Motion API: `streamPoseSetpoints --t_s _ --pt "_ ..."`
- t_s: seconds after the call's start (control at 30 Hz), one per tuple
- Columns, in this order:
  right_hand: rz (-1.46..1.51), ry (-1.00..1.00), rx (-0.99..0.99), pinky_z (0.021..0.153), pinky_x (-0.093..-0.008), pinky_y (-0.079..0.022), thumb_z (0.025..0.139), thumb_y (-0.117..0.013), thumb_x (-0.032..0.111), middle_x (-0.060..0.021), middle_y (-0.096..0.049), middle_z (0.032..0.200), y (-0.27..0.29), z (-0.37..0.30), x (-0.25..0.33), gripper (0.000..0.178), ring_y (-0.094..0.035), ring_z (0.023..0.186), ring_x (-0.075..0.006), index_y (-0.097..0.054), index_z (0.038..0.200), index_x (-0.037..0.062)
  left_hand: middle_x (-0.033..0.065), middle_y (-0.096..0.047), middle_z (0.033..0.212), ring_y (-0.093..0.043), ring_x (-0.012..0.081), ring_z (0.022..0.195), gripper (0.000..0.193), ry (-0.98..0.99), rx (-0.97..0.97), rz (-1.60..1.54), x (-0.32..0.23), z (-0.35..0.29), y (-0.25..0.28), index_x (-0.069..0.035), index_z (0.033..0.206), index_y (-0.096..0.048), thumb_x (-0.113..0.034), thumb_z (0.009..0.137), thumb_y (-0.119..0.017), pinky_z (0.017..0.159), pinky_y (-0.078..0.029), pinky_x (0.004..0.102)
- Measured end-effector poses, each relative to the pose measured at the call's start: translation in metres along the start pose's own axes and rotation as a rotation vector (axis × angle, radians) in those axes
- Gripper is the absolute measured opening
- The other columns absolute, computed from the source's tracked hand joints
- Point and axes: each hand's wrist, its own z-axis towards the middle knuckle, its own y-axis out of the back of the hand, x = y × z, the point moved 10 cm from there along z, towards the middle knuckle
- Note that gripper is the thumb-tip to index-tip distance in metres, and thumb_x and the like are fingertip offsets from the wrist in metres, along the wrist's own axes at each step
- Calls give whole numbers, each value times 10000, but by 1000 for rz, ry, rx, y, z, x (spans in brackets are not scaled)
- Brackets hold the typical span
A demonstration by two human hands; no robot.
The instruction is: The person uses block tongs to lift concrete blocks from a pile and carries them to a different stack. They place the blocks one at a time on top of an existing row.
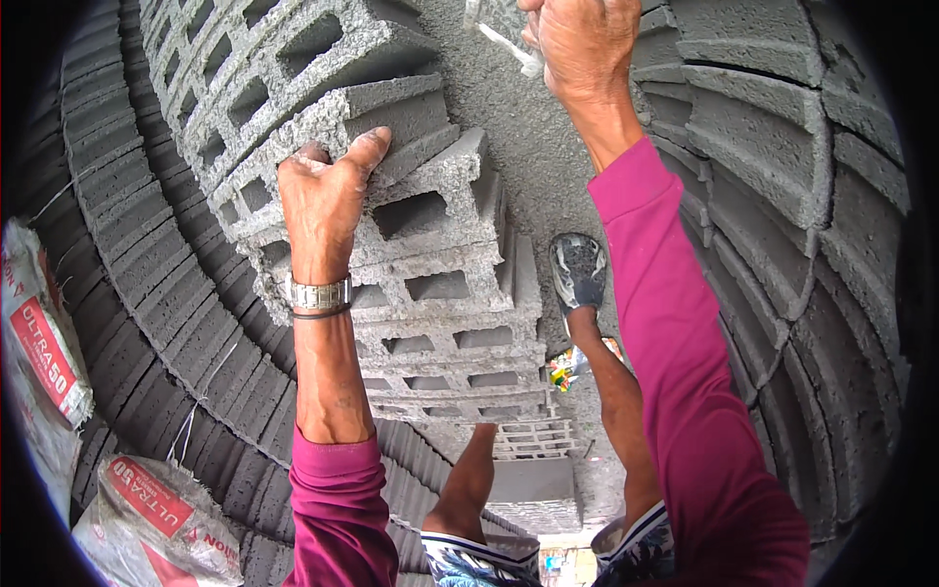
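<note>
My left hand (328, 196) grips the edge of a grey hollow concrete block (406, 108), its thumb lying over the rim and its other fingers mostly hidden. That block sits on a tall stack of hollow concrete blocks (479, 338) with rectangular holes. At the top edge, my right hand (592, 44) is closed, partly cut off by the picture. A pale, thin piece (514, 51) sticks out beside its fingers; what kind of thing it is I cannot make out.
More stacked concrete blocks (758, 127) curve along the right, and long rows (147, 225) run on the left. Two cement sacks (161, 523) lie at the lower left. My shoe (579, 269) stands on the rough floor (533, 166) near a colourful wrapper (567, 367).
</note>
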Motion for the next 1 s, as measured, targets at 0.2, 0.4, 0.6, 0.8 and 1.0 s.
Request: streamPoseSetpoints --t_s 0.2,0.4,0.6,0.8,1.0 --pt "-225 -278 -101 575 -404 -473 937 -599 350 -173 -612 559 -22 -13 -133 494 -608 530 -257 -628 619 -27 -15 -442 606 -358 123 569 452 4 27 42 -12 -1 -15 -8 598 -493 -304 734 -807 497 -294 336" --pt "-970 630 34 497 -433 -469 860 -632 98 -129 -657 711 -40 -24 -60 250 -615 541 -325 -664 1105 58 3 -483 636 -378 124 575 438 14 22 42 0 0 -7 37 658 -553 -311 742 -804 505 -320 317" --pt "-189 -173 49 517 -359 -441 942 -614 366 -113 -612 551 -11 -38 -70 453 -582 505 -200 -683 714 -18 124 -634 586 -607 209 582 547 4 -24 101 -1 13 -37 97 732 -643 -424 699 -807 605 -504 384" --pt "-615 -102 138 507 -329 -399 961 -631 335 -58 -600 602 51 -83 -11 378 -515 550 -125 -706 821 -8 287 -672 915 -613 415 975 502 -264 -140 315 -22 -2 -44 69 884 -684 -426 804 -696 1051 -352 499" --pt "-845 -176 226 509 -266 -326 869 -751 304 29 -456 599 46 -110 43 354 -384 588 -64 -628 766 -11 245 -551 1330 -465 440 1285 515 -592 -235 123 -2 -87 8 5 1289 -572 -288 875 -661 1091 -343 525"
